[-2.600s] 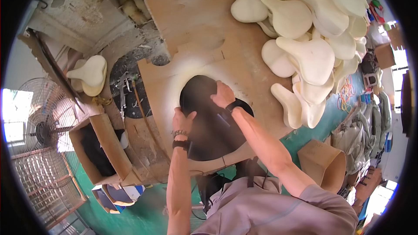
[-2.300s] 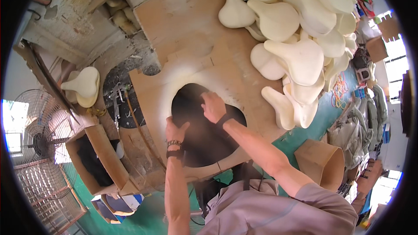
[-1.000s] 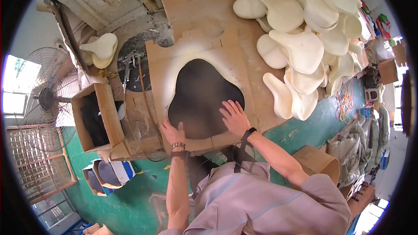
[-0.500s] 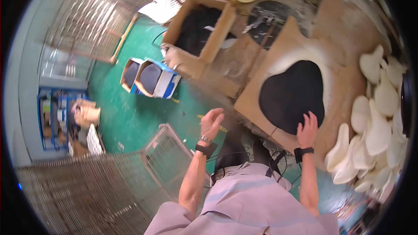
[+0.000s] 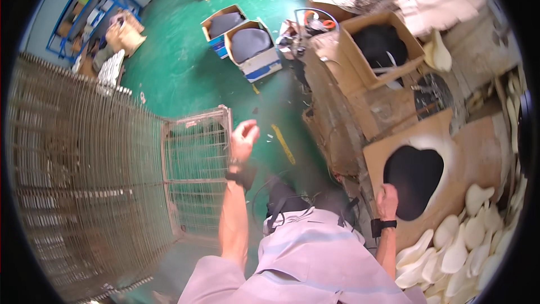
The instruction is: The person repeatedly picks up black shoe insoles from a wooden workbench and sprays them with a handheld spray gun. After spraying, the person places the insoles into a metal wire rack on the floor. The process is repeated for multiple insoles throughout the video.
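Note:
My left hand (image 5: 244, 139) hangs over the green floor by the corner of a wire rack (image 5: 197, 177). Its fingers are loosely bent and apart, with nothing in them. At the left edge of a black seat-shaped pad (image 5: 415, 177) is my right hand (image 5: 387, 201), its fingers slightly curled and empty; whether it touches the pad I cannot tell. The pad lies flat on a cardboard sheet (image 5: 376, 155), ringed by a whitish patch. Several cream foam pieces (image 5: 454, 253), shaped like bicycle saddles, are heaped just right of my right forearm.
On the bench's far side stands a cardboard box (image 5: 360, 76) of black pieces, near orange-handled scissors (image 5: 319, 21). Two smaller boxes with dark pads (image 5: 251, 45) sit on the floor ahead. A large slatted rack (image 5: 95, 180) fills the left; a blue shelf (image 5: 84, 17) stands beyond it.
My view has swung left, so the bench and pad now sit farther right and lower. The wire rack shows larger. My right hand has drawn to the pad's left edge, its fingers more curled.

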The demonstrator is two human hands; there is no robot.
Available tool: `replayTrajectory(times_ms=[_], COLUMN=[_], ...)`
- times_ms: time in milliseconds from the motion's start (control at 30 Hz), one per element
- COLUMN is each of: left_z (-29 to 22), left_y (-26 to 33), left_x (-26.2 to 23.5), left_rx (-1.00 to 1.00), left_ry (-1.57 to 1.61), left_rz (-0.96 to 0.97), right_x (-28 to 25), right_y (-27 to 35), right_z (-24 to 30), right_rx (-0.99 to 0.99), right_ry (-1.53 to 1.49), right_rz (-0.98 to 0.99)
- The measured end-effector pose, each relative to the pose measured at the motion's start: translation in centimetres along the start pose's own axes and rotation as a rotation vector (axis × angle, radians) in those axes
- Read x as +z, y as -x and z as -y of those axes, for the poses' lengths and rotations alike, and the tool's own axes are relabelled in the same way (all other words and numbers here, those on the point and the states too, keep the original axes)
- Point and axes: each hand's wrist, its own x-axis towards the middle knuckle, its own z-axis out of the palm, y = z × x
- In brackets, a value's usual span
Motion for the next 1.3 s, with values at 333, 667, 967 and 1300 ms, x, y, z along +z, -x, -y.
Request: replayTrajectory(times_ms=[333,667,967,1300], left_z=[36.4,32.6,35.5,56.0], left_y=[27.8,33.0,22.8,17.9], left_x=[-20.4,-19.2,-19.5,-19.6], left_rx=[-1.246,-1.367,-1.082,-1.013], left_ry=[0.246,0.428,0.215,-0.563], left_rz=[-0.277,-0.632,-0.762,-0.551], right_x=[10.8,22.3,50.2,78.3], right_y=[-6.0,-16.5,-21.9,-16.6], right_z=[15.4,34.2,44.9,49.2], right_rx=[-0.133,-0.685,-1.295,-1.627], right_ry=[0.140,0.358,0.373,0.208], right_rz=[0.687,0.934,1.066,1.067])
